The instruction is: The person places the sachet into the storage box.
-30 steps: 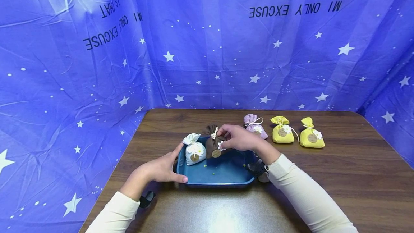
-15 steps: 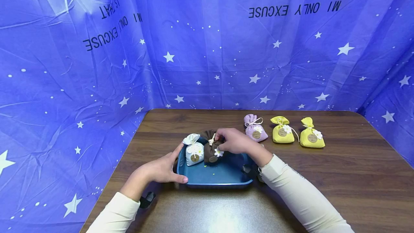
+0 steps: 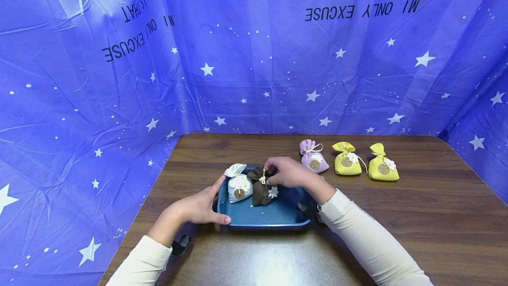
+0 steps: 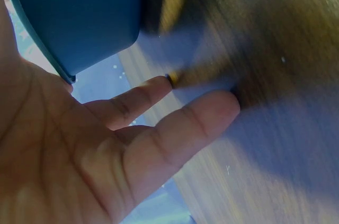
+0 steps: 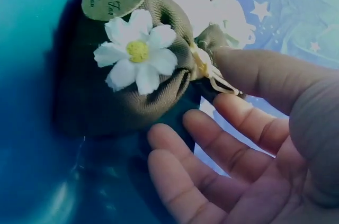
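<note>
In the head view, a brown sachet bag with a white flower and a tied neck stands inside a blue tray. My right hand pinches its gathered neck; in the right wrist view, the thumb and forefinger meet at the cord while the other fingers are loosely bent. Left of the brown one, touching or nearly so, is a white sachet bag. My left hand lies spread along the tray's left side, thumb by the near rim. In the left wrist view its fingers reach out straight.
A lilac sachet bag and two yellow sachet bags, the nearer one and the far right one, stand on the wooden table right of the tray. A blue starry curtain hangs behind.
My right hand has brought the brown sachet bag down into the tray, beside the white one, and then shifted it slightly toward the near side. The left hand has kept its place.
</note>
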`<control>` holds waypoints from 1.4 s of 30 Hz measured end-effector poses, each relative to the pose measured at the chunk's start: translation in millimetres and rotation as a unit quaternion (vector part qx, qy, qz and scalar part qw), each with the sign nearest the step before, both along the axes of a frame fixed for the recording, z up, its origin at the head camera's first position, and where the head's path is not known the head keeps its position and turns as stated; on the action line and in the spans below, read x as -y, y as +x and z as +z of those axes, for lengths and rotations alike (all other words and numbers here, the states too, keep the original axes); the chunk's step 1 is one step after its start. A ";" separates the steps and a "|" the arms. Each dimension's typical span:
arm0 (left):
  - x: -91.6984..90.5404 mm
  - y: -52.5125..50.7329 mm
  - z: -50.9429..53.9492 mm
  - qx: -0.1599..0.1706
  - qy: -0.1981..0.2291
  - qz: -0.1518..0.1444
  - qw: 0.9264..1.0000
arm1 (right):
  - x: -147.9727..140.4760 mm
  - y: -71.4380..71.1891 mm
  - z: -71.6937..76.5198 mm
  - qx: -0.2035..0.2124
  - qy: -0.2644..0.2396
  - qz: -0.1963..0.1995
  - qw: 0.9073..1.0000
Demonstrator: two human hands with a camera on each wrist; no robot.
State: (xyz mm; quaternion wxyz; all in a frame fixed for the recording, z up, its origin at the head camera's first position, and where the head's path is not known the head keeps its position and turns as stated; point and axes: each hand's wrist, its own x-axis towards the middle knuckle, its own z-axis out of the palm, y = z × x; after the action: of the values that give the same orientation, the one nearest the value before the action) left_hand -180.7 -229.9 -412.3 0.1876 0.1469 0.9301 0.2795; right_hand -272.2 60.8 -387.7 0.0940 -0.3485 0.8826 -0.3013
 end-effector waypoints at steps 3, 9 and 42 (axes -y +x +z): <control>0.2 0.0 0.1 -0.001 0.001 -0.002 1.000 | -5.0 -1.1 4.0 0.012 -0.008 -0.002 1.000; 1.3 -0.8 -0.5 -0.006 0.010 -0.008 1.000 | -22.2 -0.1 14.7 0.052 -0.052 -0.010 0.997; -0.1 -0.5 0.4 -0.005 0.004 -0.008 1.000 | -142.7 23.3 -1.1 0.050 -0.111 -0.113 0.986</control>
State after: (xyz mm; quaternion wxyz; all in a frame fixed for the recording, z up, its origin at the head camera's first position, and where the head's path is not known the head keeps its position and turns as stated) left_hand -181.2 -229.8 -412.0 0.1847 0.1562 0.9286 0.2813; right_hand -248.9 203.5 -388.8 0.0634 -0.2391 0.8715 -0.4234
